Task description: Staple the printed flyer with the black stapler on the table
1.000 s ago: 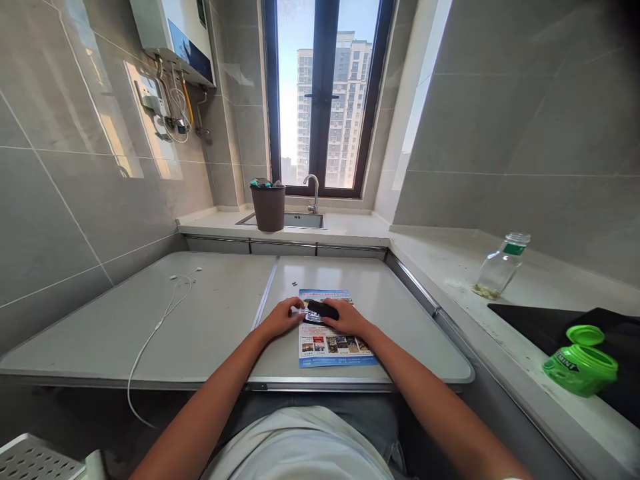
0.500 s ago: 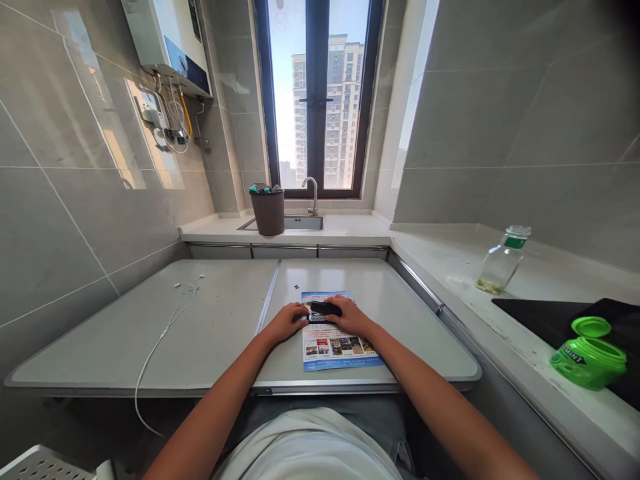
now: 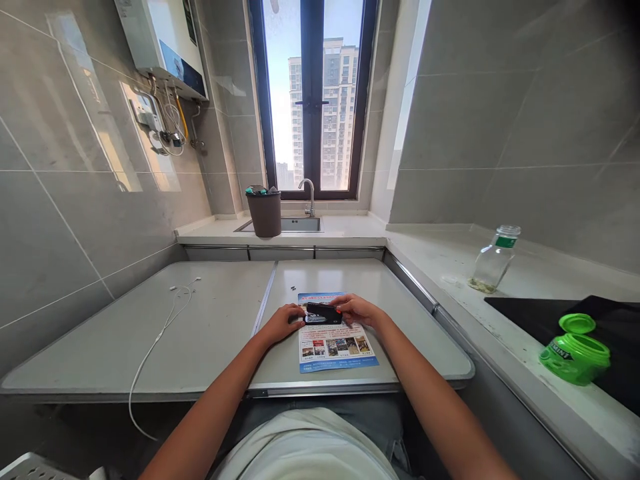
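Where hands flank black stapler, flyer underneath partly hidden.

One camera, worn on the person's head, gives the single view. It faces the window from across the counter, tipped down so that the top spreads out on the near side of the window. The left hand and right hand show at middle range, below the window. The wide view takes in the heater left of the window and the tub well to its right. The shirt, farthest from the window, is nearest the camera.
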Motion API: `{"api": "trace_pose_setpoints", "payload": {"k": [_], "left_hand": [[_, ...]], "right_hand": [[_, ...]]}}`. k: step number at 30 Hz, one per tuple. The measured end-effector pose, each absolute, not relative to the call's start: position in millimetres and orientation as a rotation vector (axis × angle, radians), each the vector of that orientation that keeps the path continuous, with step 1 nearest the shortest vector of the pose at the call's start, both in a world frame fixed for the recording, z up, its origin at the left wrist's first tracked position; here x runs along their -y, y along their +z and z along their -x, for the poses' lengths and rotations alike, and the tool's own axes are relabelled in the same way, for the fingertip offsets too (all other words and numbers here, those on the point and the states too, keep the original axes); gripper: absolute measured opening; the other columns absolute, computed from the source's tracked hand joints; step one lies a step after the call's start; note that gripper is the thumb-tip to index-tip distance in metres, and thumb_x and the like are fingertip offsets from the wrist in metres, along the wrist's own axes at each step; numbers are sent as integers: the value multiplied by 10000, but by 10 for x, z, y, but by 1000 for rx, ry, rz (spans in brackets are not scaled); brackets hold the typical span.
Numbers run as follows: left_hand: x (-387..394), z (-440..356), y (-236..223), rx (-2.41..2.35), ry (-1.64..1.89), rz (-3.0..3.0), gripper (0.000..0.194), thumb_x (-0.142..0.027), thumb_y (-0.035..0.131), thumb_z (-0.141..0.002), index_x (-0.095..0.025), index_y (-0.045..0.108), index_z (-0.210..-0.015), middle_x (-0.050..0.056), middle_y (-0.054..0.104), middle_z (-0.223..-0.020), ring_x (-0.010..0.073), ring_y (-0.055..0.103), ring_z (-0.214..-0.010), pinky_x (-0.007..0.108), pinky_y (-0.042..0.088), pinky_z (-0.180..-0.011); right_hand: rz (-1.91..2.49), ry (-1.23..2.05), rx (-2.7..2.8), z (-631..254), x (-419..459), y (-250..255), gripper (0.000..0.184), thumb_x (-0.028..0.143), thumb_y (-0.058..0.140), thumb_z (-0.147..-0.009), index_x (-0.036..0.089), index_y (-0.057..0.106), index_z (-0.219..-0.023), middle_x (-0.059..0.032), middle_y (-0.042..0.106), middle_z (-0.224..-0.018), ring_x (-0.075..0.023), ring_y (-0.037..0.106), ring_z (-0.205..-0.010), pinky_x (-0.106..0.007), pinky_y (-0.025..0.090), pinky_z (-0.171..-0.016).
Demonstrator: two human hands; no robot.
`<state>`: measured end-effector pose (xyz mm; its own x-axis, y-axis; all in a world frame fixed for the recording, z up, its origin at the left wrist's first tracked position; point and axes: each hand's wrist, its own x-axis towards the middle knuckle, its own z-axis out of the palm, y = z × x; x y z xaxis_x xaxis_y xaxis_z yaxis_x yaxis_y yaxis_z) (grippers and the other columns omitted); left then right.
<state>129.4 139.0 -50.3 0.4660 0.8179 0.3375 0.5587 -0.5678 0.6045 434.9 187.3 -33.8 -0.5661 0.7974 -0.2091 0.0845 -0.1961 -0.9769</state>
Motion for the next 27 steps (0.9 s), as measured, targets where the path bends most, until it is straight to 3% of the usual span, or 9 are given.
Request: {"api": "trace_pose_setpoints", "payload": {"k": [4, 10, 13, 15, 18, 21, 23, 27], "left_hand": [[-1379, -1293, -491, -1165, 839, -2302, 258, -296, 699, -869, -211, 762, -1104, 91, 697, -1208, 264, 632, -1137, 404, 450, -1043], [-1381, -1298, -493, -1184, 876, -2273, 276, -259, 726, -833, -213, 767, -1102, 96, 707, -1199, 262, 645, -1101, 392, 465, -1009], [-1387, -1292, -509, -1208, 903, -2241, 263, -290, 709, -850, -214, 771, -1094, 84, 737, -1133, 255, 661, -1040, 380, 481, -962], [-1398, -1282, -527, -1227, 915, -2220, 240, -331, 689, -872, -223, 778, -1067, 71, 756, -1077, 251, 671, -997, 367, 490, -921], [-1419, -1266, -553, -1235, 934, -2211, 231, -359, 691, -878, -230, 789, -1043, 71, 770, -1050, 253, 678, -969, 362, 490, -898], [-1427, -1263, -547, -1210, 1001, -2226, 191, -322, 696, -871, -222, 799, -997, 79, 772, -1025, 256, 673, -982, 372, 486, -915], [-1419, -1272, -518, -1215, 1068, -2202, 174, -299, 685, -873, -213, 797, -975, 82, 772, -1010, 253, 674, -971, 379, 487, -918], [-1404, -1313, -455, -1200, 1191, -2041, 213, -359, 675, -890, -199, 782, -983, 80, 772, -1000, 240, 685, -921, 368, 520, -865]], "right_hand": [[1025, 1885, 1489, -4384, -1892, -322, 401, 160, 721, -674, 143, 705, -1074, 35, 583, -624, -72, 471, -481, -202, 447, -485], [1081, 1854, 1497, -4388, -1940, -340, 396, 138, 739, -653, 158, 704, -1047, 33, 597, -652, -62, 474, -486, -183, 443, -494], [1099, 1737, 1550, -4354, -1938, -354, 400, 223, 773, -679, 166, 709, -1070, 45, 583, -632, -64, 391, -455, -202, 376, -458], [1082, 1637, 1576, -4309, -1914, -355, 409, 341, 790, -726, 182, 719, -1096, 18, 646, -738, -71, 393, -493, -217, 364, -483], [1004, 1346, 1774, -4216, -1860, -377, 475, 454, 856, -695, 214, 760, -1094, -34, 691, -1033, -135, 545, -751, -259, 457, -693], [953, 792, 2100, -4118, -1818, -447, 478, 447, 914, -625, 243, 795, -1041, -58, 653, -1136, -250, 558, -1051, -372, 447, -947], [936, 548, 2195, -4068, -1805, -490, 392, 437, 892, -669, 249, 805, -1002, -64, 654, -1103, -273, 557, -1079, -422, 436, -984], [796, 438, 2173, -4028, -1786, -490, 232, 323, 838, -751, 246, 799, -966, -57, 693, -1099, -249, 626, -1030, -424, 476, -973]]}}
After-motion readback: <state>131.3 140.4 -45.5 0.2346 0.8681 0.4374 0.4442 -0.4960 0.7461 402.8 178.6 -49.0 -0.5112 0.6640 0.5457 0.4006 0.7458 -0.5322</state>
